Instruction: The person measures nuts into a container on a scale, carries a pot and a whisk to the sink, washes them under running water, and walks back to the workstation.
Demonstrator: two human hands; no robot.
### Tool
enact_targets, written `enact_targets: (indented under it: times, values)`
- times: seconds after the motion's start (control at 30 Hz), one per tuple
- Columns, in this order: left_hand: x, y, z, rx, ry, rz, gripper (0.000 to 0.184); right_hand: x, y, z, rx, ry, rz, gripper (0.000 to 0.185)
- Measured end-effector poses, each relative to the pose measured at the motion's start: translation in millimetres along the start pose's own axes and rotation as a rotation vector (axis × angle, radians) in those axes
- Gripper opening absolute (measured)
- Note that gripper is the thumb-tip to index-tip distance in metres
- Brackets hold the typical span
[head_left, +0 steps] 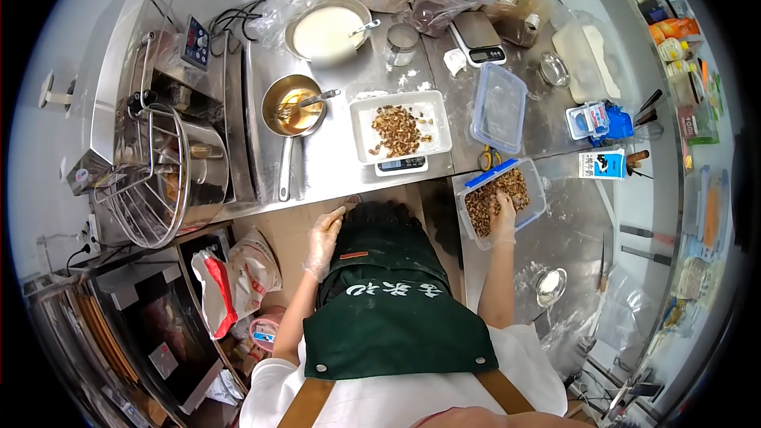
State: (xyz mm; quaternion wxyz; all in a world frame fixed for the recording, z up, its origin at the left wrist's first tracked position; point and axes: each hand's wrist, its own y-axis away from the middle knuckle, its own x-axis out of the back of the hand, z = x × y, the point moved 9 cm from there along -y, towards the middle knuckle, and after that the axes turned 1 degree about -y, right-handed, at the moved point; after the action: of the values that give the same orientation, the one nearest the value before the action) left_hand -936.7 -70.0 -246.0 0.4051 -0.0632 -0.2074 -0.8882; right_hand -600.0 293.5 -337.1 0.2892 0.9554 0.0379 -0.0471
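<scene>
My right hand (502, 218), in a clear glove, reaches into a clear plastic box (533, 220) of chopped walnuts (482, 208). Its fingers are drawn together on the nuts, partly hidden among them. Beside the dark green apron, my left hand (323, 236), also gloved, hangs in front of the counter edge, fingers loosely bent and holding nothing that I can see. A white tray (363, 131) with a heap of walnut pieces (399, 130) rests on a digital scale (402, 165). The box's blue-rimmed lid (499, 107) lies behind it, near yellow-handled scissors (489, 159).
A saucepan (287, 150) with a whisk in yellowish liquid stands left of the tray. Behind it is a bowl of white mixture (326, 29). A second scale (479, 38) and a milk carton (601, 165) are to the right. A mixer with a wire guard (151, 178) stands at left.
</scene>
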Motion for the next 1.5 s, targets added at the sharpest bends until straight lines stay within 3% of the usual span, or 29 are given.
enact_targets:
  times: [0.1,0.23,0.37,0.47,0.6,0.7,0.77,0.83,0.87,0.93,1.0,1.13,1.17,1.23,1.3,1.4,1.5]
  values:
    - [-3.5,2.8,5.0,0.03,0.034,-0.028,0.027,5.2,1.3,9.8,-0.163,-0.321,-0.037,0.018]
    - [-8.1,2.3,10.4,0.014,0.064,-0.053,0.026,10.2,-4.8,17.4,-0.263,-0.434,-0.054,0.022]
    - [-5.0,-0.8,-9.7,0.01,0.079,-0.033,0.026,-9.9,7.8,-19.5,-0.142,-0.351,-0.061,0.02]
    - [-1.7,0.1,-7.3,-0.002,-0.01,-0.039,0.026,-81.0,22.5,-58.4,-0.102,-0.267,-0.274,0.021]
    - [-0.4,-0.7,-7.4,-0.028,-0.004,-0.014,0.027,-208.2,38.7,-82.7,-0.009,-0.002,-0.488,0.025]
    - [6.6,2.6,2.8,-0.014,0.005,0.012,0.027,-283.0,55.6,-82.3,0.157,0.459,-0.56,0.028]
    - [11.6,5.0,2.9,-0.012,0.033,0.033,0.027,-310.5,65.3,-79.4,0.359,0.813,-0.573,0.031]
    - [17.0,8.5,-1.0,-0.028,0.034,0.061,0.026,-327.4,77.2,-78.6,0.597,0.863,-0.612,0.034]
    - [19.4,10.2,-3.1,-0.035,0.035,0.074,0.026,-332.0,85.0,-86.6,0.845,1.034,-0.558,0.036]
    - [22.4,13.1,-11.2,-0.024,0.038,0.09,0.026,-337.4,82.2,-85.3,0.789,1.194,-0.514,0.032]
    - [24.3,14.6,-16.8,-0.019,0.039,0.105,0.026,-330.6,72.4,-88.2,0.818,1.168,-0.382,0.026]
    - [26.9,14.2,-17.8,-0.036,0.026,0.117,0.025,-296.6,31.6,-63.8,0.08,0.223,-0.459,0.022]
    - [27.1,13.5,-17.2,-0.043,0.021,0.117,0.026,-287.5,9.1,-49.5,-0.058,0.003,-0.556,0.021]
    - [27.0,12.4,-13.8,-0.027,0.01,0.117,0.026,-281.6,8.4,-47.5,-0.236,-0.299,-0.533,0.02]
    - [25.2,10.7,-11.0,-0.017,0.006,0.107,0.026,-259.8,9.8,-45.4,-0.31,-0.453,-0.302,0.018]
    - [19.9,7.5,-8.5,-0.017,0.008,0.08,0.026,-258.3,8.0,-39.9,-0.357,-0.527,-0.477,0.018]
    - [16.6,4.8,-6.1,-0.029,-0.004,0.059,0.026,-250.6,7.2,-42.5,-0.283,-0.536,-0.459,0.023]
